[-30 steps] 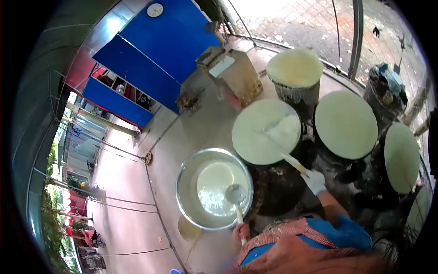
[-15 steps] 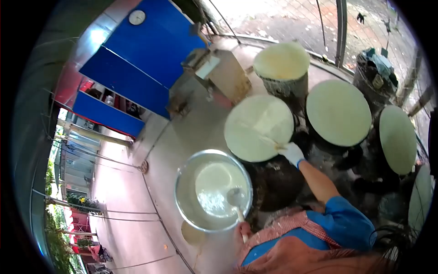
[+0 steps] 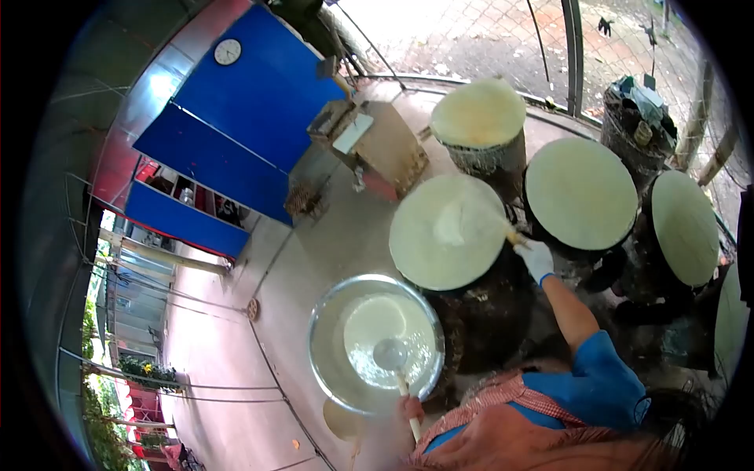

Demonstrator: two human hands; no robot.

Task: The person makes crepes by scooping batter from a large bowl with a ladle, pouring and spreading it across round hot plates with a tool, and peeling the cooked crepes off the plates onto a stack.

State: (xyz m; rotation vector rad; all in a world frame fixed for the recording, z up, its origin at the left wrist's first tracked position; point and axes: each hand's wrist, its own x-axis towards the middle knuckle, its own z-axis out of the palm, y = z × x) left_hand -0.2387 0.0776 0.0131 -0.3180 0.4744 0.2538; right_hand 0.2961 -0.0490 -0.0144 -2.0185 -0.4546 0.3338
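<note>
My bare left hand (image 3: 410,407) is wrapped round the pale handle of a ladle (image 3: 389,355). The ladle's round bowl lies over the pale batter (image 3: 375,322) in a large metal basin (image 3: 316,345). In a white glove, my right hand (image 3: 536,259) grips the wooden handle of a spreader (image 3: 512,235). Its blade is smeared by motion over the right side of a round griddle (image 3: 424,263) coated in batter. A thicker, lighter patch of batter shows near the griddle's middle. The fingertips of the glove are partly hidden.
More round griddles carry pale sheets: one at the back (image 3: 479,114), one to the right (image 3: 581,194) and one farther right (image 3: 683,228). A filled bin (image 3: 640,125) stands by the wire fence. Beyond the basin are a box-like stand (image 3: 385,149) and a blue partition (image 3: 259,78).
My right hand has moved rightward and slightly up with the spreader, near the griddle's right rim. The ladle's bowl has shifted left within the basin. The whole view has shifted a little.
</note>
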